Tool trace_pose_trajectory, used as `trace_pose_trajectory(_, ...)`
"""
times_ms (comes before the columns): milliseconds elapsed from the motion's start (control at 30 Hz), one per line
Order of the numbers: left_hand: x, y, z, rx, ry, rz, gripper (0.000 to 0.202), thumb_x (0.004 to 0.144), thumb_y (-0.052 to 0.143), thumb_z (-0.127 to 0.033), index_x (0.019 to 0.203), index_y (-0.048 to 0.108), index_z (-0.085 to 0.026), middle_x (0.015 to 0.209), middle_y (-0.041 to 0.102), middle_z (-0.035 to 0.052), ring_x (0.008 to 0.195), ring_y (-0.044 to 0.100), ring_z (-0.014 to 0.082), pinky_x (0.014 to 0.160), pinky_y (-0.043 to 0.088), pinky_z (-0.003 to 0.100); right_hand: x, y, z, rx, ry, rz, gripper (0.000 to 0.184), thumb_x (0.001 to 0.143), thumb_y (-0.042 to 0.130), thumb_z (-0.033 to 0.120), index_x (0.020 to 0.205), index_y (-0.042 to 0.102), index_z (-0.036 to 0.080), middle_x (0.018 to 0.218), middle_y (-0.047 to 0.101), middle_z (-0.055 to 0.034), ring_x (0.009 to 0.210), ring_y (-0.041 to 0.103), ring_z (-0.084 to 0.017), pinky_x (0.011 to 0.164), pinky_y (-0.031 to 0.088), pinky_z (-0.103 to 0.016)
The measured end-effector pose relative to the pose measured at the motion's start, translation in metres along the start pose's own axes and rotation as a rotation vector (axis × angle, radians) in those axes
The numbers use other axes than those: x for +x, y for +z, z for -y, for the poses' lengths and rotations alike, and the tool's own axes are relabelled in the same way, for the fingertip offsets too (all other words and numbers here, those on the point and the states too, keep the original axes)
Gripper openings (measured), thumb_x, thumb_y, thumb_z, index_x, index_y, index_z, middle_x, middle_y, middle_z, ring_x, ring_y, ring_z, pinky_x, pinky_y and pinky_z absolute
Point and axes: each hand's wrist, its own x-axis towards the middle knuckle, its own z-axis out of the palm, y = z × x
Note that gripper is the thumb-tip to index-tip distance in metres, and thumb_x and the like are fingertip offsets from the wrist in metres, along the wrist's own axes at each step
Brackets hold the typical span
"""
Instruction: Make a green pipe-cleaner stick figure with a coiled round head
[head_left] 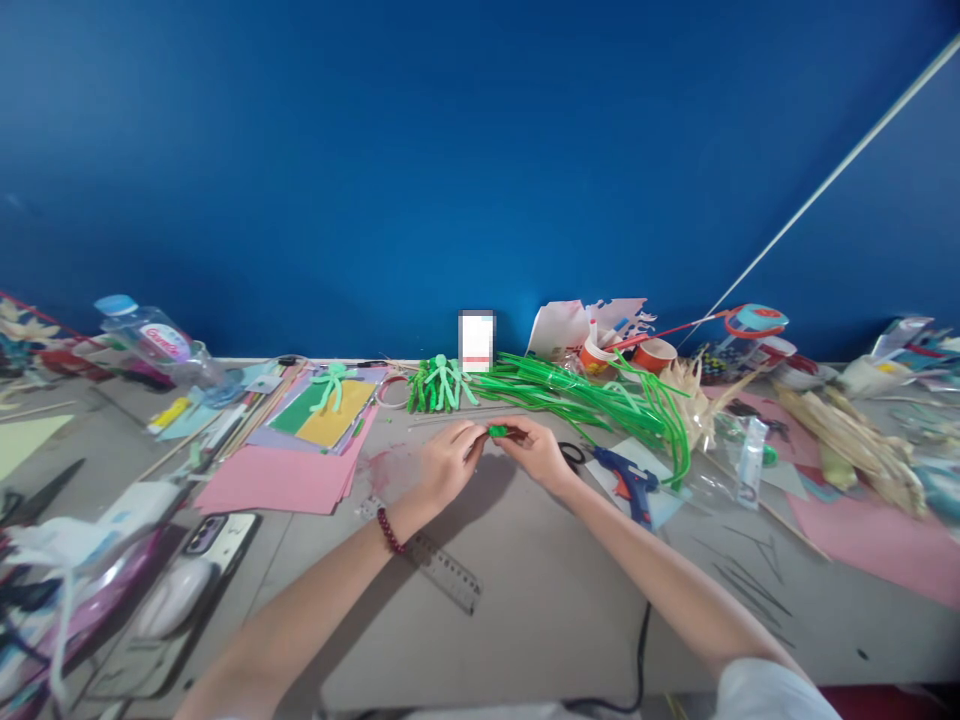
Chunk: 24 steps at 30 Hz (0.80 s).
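Observation:
Over the middle of the table, both my hands pinch a small, bright green pipe cleaner [498, 431] that looks wound into a short coil. My left hand [450, 462] has its fingertips closed at the coil's left end, a beaded bracelet on its wrist. From the other side, my right hand [536, 456] grips the coil between thumb and fingers. Just behind them lie a bundle of long green pipe cleaners [547, 392] and several pale green twisted figures [442, 378]. Beneath my left wrist is a clear ruler [448, 572].
A blue glue gun [628, 482] and black-handled scissors [573, 456] lie to the right. Pink paper [281, 482], a phone [217, 540] and a plastic bottle [161, 340] are on the left. Paper cups [654, 355] and dried husks [851, 440] stand or lie at right; a blue wall [450, 170] rises behind.

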Motion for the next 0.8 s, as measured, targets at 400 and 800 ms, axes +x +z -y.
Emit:
trace_pose_trajectory(400,-0.001,0.001,0.0,0.091,0.027,0.001,0.02,0.086,0.048,-0.017,0.098,0.064,-0.021,0.089,0.068,0.0057,0.081,0.062,0.0181,0.075,0.045,0.028,0.0,0.001,-0.006,0.014,0.002,-0.001,0.029,0.075,0.064,0.03,0.102,0.067,0.02,0.096,0.069,-0.0064,0.08,0.064,-0.017,0.075,0.052,-0.031)
trace_pose_trajectory(800,0.014,-0.011,-0.013,-0.374,-0.391,0.277,0.02,0.083,0.052,-0.027,0.091,0.068,-0.019,0.08,0.07,0.0061,0.066,0.062,0.0179,0.059,0.044,0.027,-0.003,0.003,0.005,-0.271,-0.245,-0.141,0.026,0.079,0.056,0.017,0.101,0.068,0.024,0.11,0.064,-0.0079,0.1,0.06,-0.021,0.078,0.054,-0.033)
